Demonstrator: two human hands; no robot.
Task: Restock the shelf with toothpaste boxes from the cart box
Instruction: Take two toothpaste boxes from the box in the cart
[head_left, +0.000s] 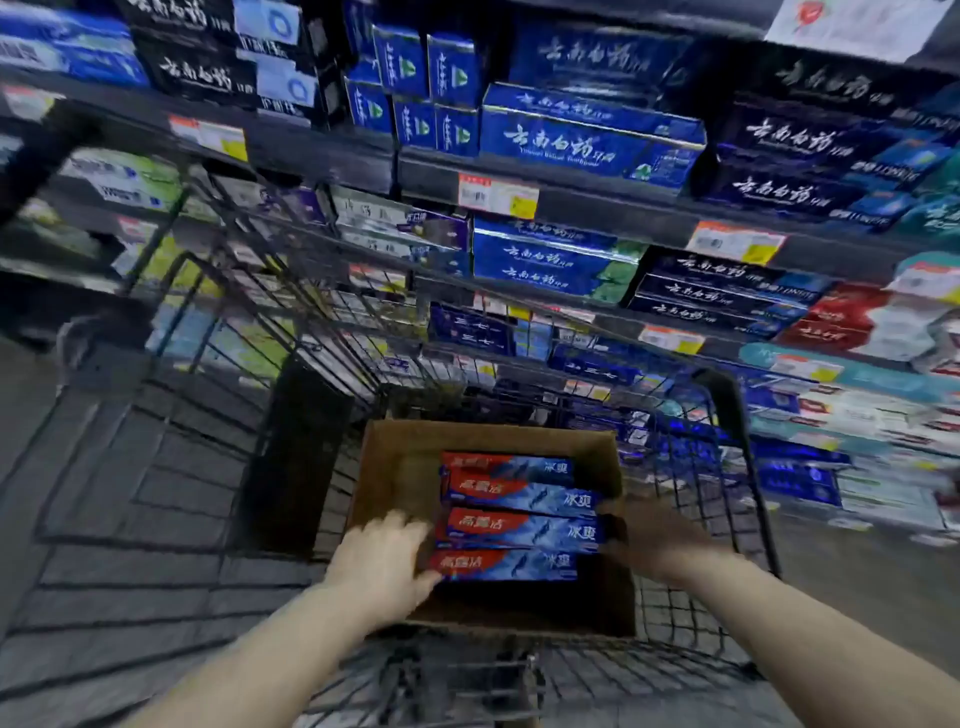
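A brown cardboard box (395, 457) sits in the wire cart. Inside it lie several red-and-blue toothpaste boxes (519, 525), stacked side by side. My left hand (387, 558) presses against the left ends of the nearest toothpaste boxes. My right hand (644, 535) is in shadow at their right ends, its fingers curled against them. Both hands clasp the stack from opposite sides. The frame is blurred, so how many boxes are clasped is unclear.
The black wire cart (727, 415) stands against dark shelves (597, 200) packed with blue, black and red toothpaste boxes and price tags (498, 195). Grey tiled floor (104, 545) lies to the left of the cart.
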